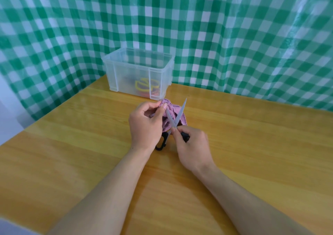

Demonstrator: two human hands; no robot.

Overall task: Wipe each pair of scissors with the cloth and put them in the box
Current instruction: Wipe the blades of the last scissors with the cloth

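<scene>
My right grip [192, 148] clasps the black-handled scissors [182, 109], blades aimed at the clear box [126, 70], left grip [146, 124] pinching the purple cloth [171, 106] round one blade.

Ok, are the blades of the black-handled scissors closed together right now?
No, the black-handled scissors are open, their two blades crossing in an X against the purple cloth that the left hand holds.

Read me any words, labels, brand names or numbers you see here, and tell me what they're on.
None: no text shows on the clear box, the yellow-handled scissors in it, the black-handled scissors or the purple cloth.
</scene>
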